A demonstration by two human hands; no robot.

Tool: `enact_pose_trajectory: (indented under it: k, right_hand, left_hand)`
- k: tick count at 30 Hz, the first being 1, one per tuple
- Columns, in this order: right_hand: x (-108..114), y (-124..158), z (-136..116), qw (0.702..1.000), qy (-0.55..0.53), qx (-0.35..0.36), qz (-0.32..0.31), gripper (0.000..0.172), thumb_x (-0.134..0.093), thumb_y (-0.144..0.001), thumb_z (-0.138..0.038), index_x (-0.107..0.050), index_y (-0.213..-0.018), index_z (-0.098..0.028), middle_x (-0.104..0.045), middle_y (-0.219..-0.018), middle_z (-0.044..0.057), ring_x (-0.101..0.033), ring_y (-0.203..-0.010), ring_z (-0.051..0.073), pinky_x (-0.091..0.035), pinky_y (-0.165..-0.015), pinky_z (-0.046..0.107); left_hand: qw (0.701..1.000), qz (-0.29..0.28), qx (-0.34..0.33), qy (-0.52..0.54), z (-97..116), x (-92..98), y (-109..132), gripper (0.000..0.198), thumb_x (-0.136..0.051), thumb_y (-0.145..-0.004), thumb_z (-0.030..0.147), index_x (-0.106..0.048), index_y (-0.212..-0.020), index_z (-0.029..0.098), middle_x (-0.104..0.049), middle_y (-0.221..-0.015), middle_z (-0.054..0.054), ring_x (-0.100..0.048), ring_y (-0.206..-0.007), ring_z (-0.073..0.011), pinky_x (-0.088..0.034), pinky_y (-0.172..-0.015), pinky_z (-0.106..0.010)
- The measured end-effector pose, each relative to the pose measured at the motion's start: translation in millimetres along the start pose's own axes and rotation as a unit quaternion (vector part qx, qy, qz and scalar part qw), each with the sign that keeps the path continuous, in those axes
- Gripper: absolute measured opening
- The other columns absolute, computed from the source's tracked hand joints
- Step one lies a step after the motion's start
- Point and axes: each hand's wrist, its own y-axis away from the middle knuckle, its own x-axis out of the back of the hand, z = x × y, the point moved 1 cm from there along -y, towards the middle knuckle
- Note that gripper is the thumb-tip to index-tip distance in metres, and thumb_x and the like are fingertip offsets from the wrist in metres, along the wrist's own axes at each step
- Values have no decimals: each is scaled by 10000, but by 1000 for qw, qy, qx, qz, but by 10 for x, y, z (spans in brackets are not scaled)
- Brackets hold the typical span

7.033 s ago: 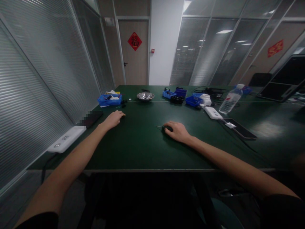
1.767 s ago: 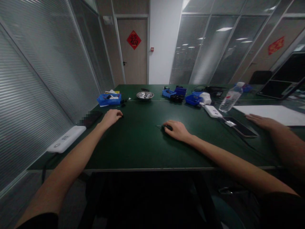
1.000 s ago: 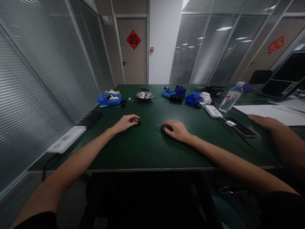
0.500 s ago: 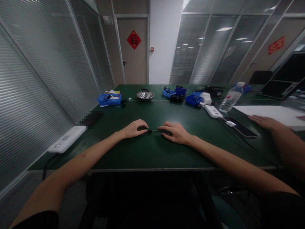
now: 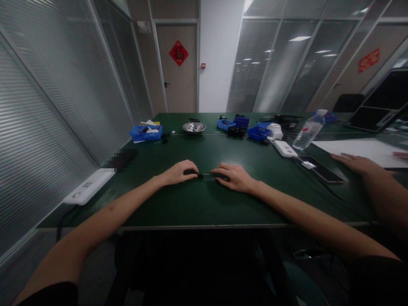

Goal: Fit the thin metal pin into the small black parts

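My left hand [image 5: 180, 172], in the middle of the green table [image 5: 178, 208], is closed around a small black part [image 5: 190, 171] with a dark end poking out toward the right. Facing it, my right hand [image 5: 236, 177] is closed on the dark handle of a screwdriver [image 5: 219, 175]. The screwdriver's thin metal shaft points left and reaches the black part's end; whether the tip sits inside it is too small to tell. Both hands rest low over the tabletop, a short gap between them.
Beyond my hands stand a metal bowl [image 5: 194, 128] with small pieces, a blue tray [image 5: 145, 133] and several blue bins [image 5: 259, 133]. On the right are a water bottle [image 5: 308, 131], a phone [image 5: 321, 169], a power strip [image 5: 285, 149] and another person's hand [image 5: 353, 162] by white paper [image 5: 360, 148].
My hands, the black part and the screwdriver stay nearly where they were. At the right, the white sheet beside the other person's hand has shifted slightly.
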Motion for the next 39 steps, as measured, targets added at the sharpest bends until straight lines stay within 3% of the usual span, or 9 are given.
enact_pose_trajectory:
  k: [10, 15, 20, 25, 32, 39]
  right_hand:
    - [-97, 7, 69, 996, 30, 64, 44, 396, -536, -1076, -374, -622, -1443, -253, -693, -1196, 100, -679, -945, 206, -529, -752, 302]
    - [-102, 9, 53, 996, 47, 70, 42, 398, -514, -1091, -373, -607, -1460, -257, -684, -1212, 103, -672, -908, 194, -513, -715, 290]
    - [-104, 31, 46, 997, 59, 39, 40, 420, -498, -1096, -374, -575, -1484, -233, -668, -1218, 110, -644, -826, 180, -480, -673, 296]
    - [-106, 23, 73, 997, 43, -6, 59, 400, -505, -1086, -358, -588, -1455, -226, -677, -1177, 99, -640, -827, 179, -484, -697, 299]
    - [-96, 6, 115, 995, 41, -58, 69, 370, -519, -1075, -391, -645, -1384, -232, -703, -1212, 94, -665, -858, 194, -507, -737, 317]
    - [-87, -7, 143, 991, 56, -113, 36, 345, -574, -1032, -362, -697, -1331, -240, -713, -1194, 87, -680, -886, 207, -496, -746, 319]
  left_hand:
    - [1000, 6, -23, -3, 30, -53, -24, 227, -648, -1040, 383, -739, -1170, 221, -715, -1145, -88, -635, -1096, -240, -489, -988, -394]
    - [1000, -1, -3, 8, 67, -87, -35, 233, -639, -1043, 399, -743, -1153, 221, -712, -1121, -82, -647, -1060, -235, -500, -936, -372]
    - [1000, 4, 5, 12, 73, -87, -46, 247, -666, -1025, 396, -739, -1147, 194, -705, -1073, -81, -642, -996, -227, -504, -876, -357]
    - [1000, 7, -6, -4, 109, -67, -42, 212, -661, -1024, 368, -742, -1129, 203, -704, -1101, -85, -622, -1061, -240, -494, -941, -382]
    - [999, 5, 29, -43, 132, -27, -9, 189, -652, -1006, 364, -711, -1086, 203, -688, -1118, -89, -611, -1068, -254, -515, -947, -402]
    - [996, 24, 3, -87, 123, -60, -20, 290, -562, -1042, 228, -659, -1316, 219, -671, -1279, -104, -600, -1199, -255, -494, -1075, -446]
